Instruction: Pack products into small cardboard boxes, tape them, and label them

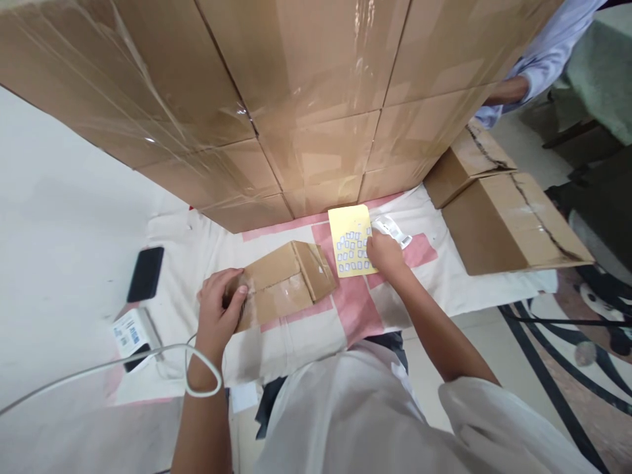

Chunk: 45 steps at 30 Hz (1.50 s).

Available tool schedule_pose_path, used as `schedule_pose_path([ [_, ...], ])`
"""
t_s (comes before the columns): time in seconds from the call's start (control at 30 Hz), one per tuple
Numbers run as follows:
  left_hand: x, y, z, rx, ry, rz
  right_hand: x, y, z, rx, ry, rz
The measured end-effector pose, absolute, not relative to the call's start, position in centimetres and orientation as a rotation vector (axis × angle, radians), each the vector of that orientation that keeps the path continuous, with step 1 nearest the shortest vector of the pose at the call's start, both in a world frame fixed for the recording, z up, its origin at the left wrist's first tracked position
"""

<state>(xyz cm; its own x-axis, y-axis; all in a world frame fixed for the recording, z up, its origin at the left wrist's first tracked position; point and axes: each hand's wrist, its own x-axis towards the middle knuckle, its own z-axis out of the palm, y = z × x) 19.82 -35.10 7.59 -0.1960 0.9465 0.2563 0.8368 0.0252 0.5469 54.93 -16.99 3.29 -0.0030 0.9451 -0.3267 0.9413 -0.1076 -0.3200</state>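
A small brown cardboard box [276,283] lies at a slant on the cloth in front of me, clear tape across its top. My left hand [222,299] grips its left end, thumb on the top face and fingers round the far side. To the right of the box lies a yellow sheet [349,227] bearing rows of small pale stickers. Curled fingers of my right hand [386,255] press on the sheet's right edge; whatever is between the fingertips is hidden. Just beyond that hand is a white printed packet or label [394,230].
Taped cartons [316,85] form a high wall behind the work area. Two more boxes [513,224] stand at right, near another person's arm [508,90]. At left are a black phone [145,274], a white labelled box [134,332] and a looped white cable [202,393].
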Motion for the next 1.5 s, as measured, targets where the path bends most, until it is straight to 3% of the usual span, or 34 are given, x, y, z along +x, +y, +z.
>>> schedule_pose_path([
  [0.33, 22.9, -34.3, 8.9, 2.029, 2.084, 0.706, 56.1, -17.6, 7.1, -2.087, -2.432, 0.317],
  [0.73, 23.4, -35.2, 9.2, 2.124, 2.053, 0.708, 55.7, -16.0, 2.9, -1.8, -2.642, -0.117],
  [1.17, 23.9, -35.5, 9.3, 2.18, 2.045, 0.709, 55.5, -17.1, 1.4, -1.777, -2.587, -0.202],
  [1.5, 22.4, -35.8, 8.5, 2.179, 2.025, 0.86, 53.3, -15.8, 0.8, -1.47, -2.624, 0.141],
])
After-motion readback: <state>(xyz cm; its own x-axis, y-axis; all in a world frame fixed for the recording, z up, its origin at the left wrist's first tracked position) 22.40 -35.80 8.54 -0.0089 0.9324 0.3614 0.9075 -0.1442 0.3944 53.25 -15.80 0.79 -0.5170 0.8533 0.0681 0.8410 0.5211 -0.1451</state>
